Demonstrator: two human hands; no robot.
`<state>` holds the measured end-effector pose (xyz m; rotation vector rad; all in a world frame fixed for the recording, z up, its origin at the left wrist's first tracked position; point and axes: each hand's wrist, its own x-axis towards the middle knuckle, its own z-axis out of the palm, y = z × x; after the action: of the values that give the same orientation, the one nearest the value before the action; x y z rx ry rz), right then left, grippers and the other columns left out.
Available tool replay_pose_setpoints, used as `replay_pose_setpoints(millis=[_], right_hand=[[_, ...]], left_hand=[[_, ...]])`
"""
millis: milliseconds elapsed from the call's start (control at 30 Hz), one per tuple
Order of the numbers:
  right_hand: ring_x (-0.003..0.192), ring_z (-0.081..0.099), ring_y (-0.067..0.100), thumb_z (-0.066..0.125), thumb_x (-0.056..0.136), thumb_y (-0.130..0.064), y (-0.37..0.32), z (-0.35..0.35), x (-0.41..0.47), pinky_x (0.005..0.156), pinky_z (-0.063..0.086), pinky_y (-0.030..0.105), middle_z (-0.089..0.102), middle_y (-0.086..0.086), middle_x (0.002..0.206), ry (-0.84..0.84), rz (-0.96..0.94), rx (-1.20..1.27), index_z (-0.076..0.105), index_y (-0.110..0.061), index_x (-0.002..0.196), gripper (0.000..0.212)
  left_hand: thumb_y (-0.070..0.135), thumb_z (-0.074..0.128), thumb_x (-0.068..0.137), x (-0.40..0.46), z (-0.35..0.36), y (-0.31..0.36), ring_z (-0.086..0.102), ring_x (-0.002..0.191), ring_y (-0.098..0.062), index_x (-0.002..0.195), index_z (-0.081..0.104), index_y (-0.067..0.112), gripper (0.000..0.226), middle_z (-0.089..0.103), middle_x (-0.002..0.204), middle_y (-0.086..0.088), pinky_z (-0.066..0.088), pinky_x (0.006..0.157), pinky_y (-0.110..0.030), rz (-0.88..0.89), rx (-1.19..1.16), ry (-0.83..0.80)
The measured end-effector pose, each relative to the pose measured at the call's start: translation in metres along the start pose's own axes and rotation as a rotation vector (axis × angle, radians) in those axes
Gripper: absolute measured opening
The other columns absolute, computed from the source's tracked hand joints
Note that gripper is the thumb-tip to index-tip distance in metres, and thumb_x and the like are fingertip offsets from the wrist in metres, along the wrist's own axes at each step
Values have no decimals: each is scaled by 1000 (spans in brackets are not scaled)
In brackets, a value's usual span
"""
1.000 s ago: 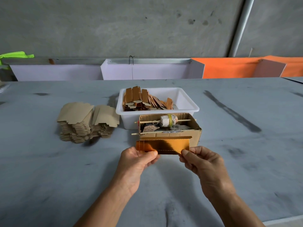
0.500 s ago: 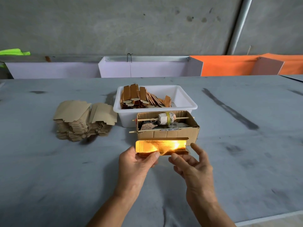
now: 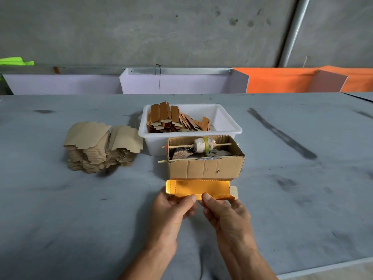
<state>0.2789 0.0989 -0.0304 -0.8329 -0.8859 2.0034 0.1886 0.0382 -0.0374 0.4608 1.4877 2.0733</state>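
Observation:
A shiny gold card blank (image 3: 198, 187) lies flat in front of me, just before a small cardboard box (image 3: 204, 166). My left hand (image 3: 173, 207) pinches its near edge left of centre, thumb on top. My right hand (image 3: 226, 213) pinches the same edge right beside it, with its fingers under the blank's right end. A pale tab sticks out at the blank's right end. The two thumbs almost touch.
The cardboard box holds a wrapped roller on a thin stick. Behind it stands a white plastic tub (image 3: 228, 126) with several folded gold-brown pieces (image 3: 173, 120). A stack of flat tan card blanks (image 3: 101, 146) lies at the left. The grey table's near edge (image 3: 323, 267) runs at lower right.
The blank has tilted from facing me to lying flatter and lower. My right hand slid from the blank's right end toward the middle, beside the left thumb.

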Motion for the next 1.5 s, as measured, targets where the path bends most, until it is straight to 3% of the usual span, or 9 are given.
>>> replay_pose_setpoints(millis=[100,233,467,700,900,1100,1200,1333,1500], right_hand=[[56,63,16,77,59,-4,1,-4,1,51,51,21,62,12,65,-18,3,-47,58,10,104,51],[64,70,19,73,63,-9,-3,-10,3,51,52,20,71,14,71,-67,35,-70,63,4,92,33],[71,72,20,62,80,-8,-7,-15,7,51,54,21,72,17,79,-59,85,-23,63,-2,82,7],[70,72,19,49,94,-13,-8,-12,8,50,51,23,72,13,77,-27,130,50,63,-7,84,18],[56,67,14,57,83,-5,-15,-14,11,44,50,18,66,8,64,-20,190,192,56,-5,77,6],[67,70,19,69,67,-17,-19,-10,10,54,56,22,69,15,78,-54,205,202,70,-3,74,14],[62,68,18,69,68,-14,-18,-9,7,54,56,22,69,14,76,-42,204,192,71,-3,71,11],[55,65,16,67,66,-10,-19,-11,5,54,57,23,69,11,70,-20,205,173,72,-4,66,8],[57,67,17,68,64,-9,-19,-14,4,50,55,22,71,13,72,11,188,108,71,-3,70,9]], left_hand=[[0,77,64,-1,-2,0,61,53,-14,62,71,12,13,68,62,-8,50,52,-25,-56,9,-45],[16,78,53,-1,-3,2,62,53,-16,64,74,11,13,68,61,-10,50,50,-23,-45,13,-31],[16,73,61,4,-4,1,64,51,-20,61,72,4,12,69,62,-17,51,46,-23,-77,-76,-21],[29,66,70,6,-5,1,63,49,-21,71,69,1,28,69,67,-19,50,42,-26,-109,-121,-6],[8,66,72,2,-6,2,63,48,-18,71,69,6,4,67,60,-11,52,47,-24,55,-75,-48],[-9,62,80,1,-7,2,65,55,-16,76,70,5,16,69,62,-12,52,58,-18,294,189,-165],[-16,63,75,2,-8,1,65,60,-15,79,74,10,29,70,82,-10,51,59,-18,392,256,-232],[-25,64,68,5,-12,-2,67,90,-13,92,76,14,47,67,101,-2,53,77,-23,508,424,-329],[-25,60,73,7,-18,4,66,100,-14,93,75,21,52,70,105,-1,51,83,-20,292,409,-435]])
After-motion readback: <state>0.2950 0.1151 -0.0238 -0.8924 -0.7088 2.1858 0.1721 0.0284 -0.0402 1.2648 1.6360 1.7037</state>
